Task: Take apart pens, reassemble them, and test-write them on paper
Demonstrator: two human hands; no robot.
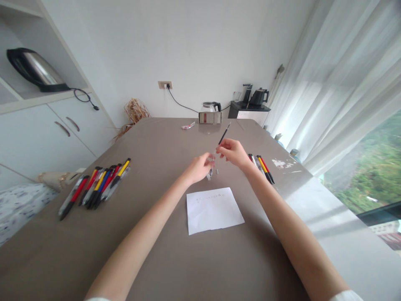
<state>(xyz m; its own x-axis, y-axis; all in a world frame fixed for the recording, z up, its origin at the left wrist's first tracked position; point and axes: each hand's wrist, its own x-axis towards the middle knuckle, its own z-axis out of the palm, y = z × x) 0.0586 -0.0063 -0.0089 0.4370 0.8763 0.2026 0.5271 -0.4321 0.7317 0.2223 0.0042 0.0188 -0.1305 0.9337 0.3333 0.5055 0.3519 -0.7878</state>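
Note:
My right hand point(232, 152) pinches a thin dark pen refill point(224, 134), its narrow tip pointing up and away from me. Just left of it, my left hand point(201, 168) is closed on a clear pen barrel point(209, 175), tilted with its lower end toward the table. The refill and the barrel are nearly in line; whether the refill's lower end is inside the barrel cannot be made out. Below the hands lies a small greyish pen part point(217, 171). A white sheet of paper point(213, 213) with a faint row of marks rests nearer to me.
Several pens point(98, 186) in red, yellow, blue and clear lie at left. Another group of pens point(262, 167) lies beside my right forearm. A phone point(210, 118) stands at the far edge before a glass kettle point(209, 106). A crumpled wrapper point(188, 126) lies nearby.

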